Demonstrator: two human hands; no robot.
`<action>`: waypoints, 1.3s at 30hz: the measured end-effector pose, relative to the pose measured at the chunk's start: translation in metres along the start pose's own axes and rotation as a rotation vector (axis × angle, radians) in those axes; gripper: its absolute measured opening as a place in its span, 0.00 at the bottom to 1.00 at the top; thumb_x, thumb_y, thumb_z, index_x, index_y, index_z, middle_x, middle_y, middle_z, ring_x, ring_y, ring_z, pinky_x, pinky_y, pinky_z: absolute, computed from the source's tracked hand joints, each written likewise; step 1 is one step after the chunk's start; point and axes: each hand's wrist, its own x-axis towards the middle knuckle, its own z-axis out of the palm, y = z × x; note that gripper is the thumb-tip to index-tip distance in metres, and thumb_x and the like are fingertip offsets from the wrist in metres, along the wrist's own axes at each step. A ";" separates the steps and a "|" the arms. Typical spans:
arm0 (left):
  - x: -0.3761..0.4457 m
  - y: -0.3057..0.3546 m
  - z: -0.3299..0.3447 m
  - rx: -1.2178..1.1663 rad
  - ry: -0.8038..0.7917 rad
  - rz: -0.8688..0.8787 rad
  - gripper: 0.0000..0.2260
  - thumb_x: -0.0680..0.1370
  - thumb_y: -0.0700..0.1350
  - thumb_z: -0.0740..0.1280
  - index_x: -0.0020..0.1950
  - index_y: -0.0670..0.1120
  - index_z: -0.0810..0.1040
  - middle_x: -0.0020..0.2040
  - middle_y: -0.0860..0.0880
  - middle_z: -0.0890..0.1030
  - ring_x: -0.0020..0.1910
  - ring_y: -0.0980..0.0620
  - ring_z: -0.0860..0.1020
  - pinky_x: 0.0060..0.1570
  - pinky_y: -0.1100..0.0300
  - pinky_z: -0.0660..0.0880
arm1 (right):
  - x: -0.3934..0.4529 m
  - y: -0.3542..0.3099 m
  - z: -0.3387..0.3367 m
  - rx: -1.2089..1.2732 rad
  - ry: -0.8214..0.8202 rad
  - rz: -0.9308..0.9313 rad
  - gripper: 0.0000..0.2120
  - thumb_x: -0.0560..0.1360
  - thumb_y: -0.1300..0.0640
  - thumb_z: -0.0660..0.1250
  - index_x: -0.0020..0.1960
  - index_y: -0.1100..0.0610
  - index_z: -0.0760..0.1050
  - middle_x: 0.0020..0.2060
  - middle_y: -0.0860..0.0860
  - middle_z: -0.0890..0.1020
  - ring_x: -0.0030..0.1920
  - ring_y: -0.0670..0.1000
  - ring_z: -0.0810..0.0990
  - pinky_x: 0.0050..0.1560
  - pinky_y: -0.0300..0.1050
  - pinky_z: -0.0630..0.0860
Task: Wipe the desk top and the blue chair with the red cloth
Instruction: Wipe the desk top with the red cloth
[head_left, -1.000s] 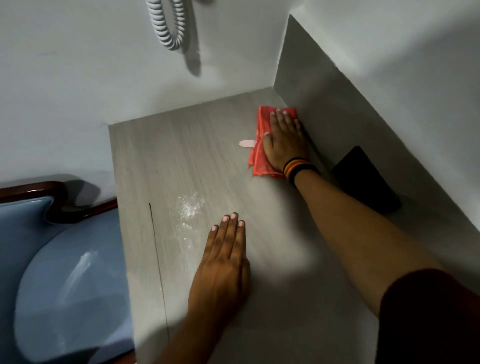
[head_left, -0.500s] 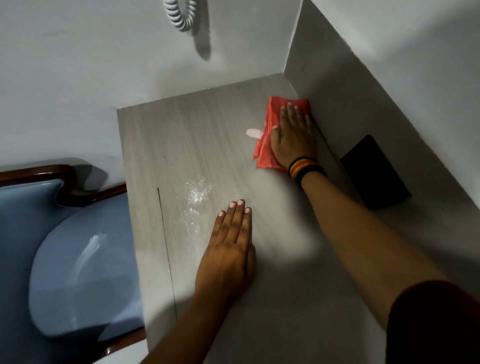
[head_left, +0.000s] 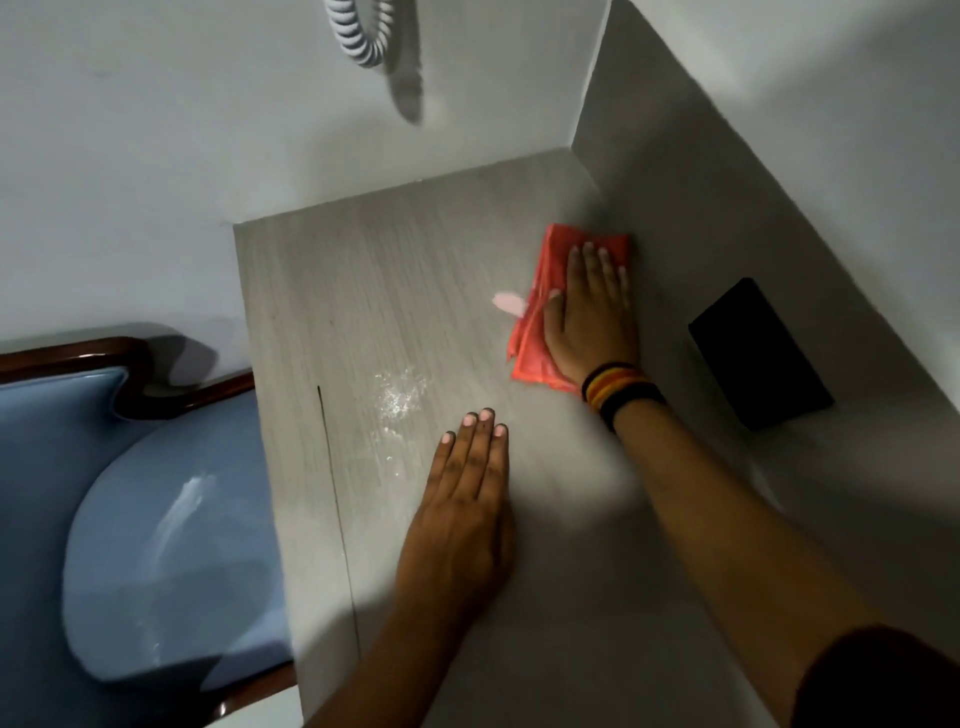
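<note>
I judged the red cloth (head_left: 540, 306) to be light, soft and limp, folded into a flat pad, the sort of thing that bunches if pinched at a corner; pressing it from above with a whole palm looked the surer hold. It lay on the desk top (head_left: 363, 291) toward two o'clock, close against the side panel, with a small pale pink smear (head_left: 508, 302) just beside its nine o'clock edge.

My right hand (head_left: 592, 317) lay flat on the cloth, fingers together and pointing to twelve, palm down, pinning rather than gripping it, wrist bands (head_left: 618, 387) at the cuff and the forearm running back toward five o'clock. My left hand (head_left: 462, 525) rested flat and empty on the bare desk near six o'clock, fingers closed side by side, apparently bracing. A whitish powdery patch (head_left: 397, 397) sat just off its fingertips at eleven. The blue chair (head_left: 166, 545) stood at eight o'clock, with a pale streak on its seat.
</note>
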 end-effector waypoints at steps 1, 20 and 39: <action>0.000 0.000 0.000 -0.002 0.000 -0.001 0.29 0.83 0.43 0.58 0.85 0.41 0.58 0.86 0.42 0.57 0.87 0.45 0.52 0.85 0.45 0.56 | -0.022 0.003 0.001 0.015 0.019 -0.032 0.35 0.78 0.46 0.44 0.81 0.63 0.57 0.80 0.61 0.61 0.82 0.58 0.57 0.82 0.57 0.50; -0.001 0.003 0.000 0.004 0.053 0.003 0.28 0.83 0.42 0.59 0.84 0.38 0.61 0.85 0.39 0.60 0.86 0.43 0.56 0.83 0.42 0.58 | -0.027 0.016 -0.004 -0.014 0.018 -0.126 0.37 0.74 0.47 0.45 0.80 0.61 0.61 0.79 0.59 0.64 0.80 0.58 0.61 0.82 0.57 0.52; -0.002 0.003 0.002 -0.023 0.047 -0.006 0.30 0.82 0.42 0.57 0.84 0.40 0.59 0.86 0.42 0.57 0.87 0.45 0.52 0.85 0.46 0.55 | 0.099 -0.047 0.016 -0.002 -0.008 -0.087 0.36 0.77 0.44 0.47 0.82 0.60 0.55 0.82 0.57 0.59 0.82 0.56 0.55 0.82 0.56 0.46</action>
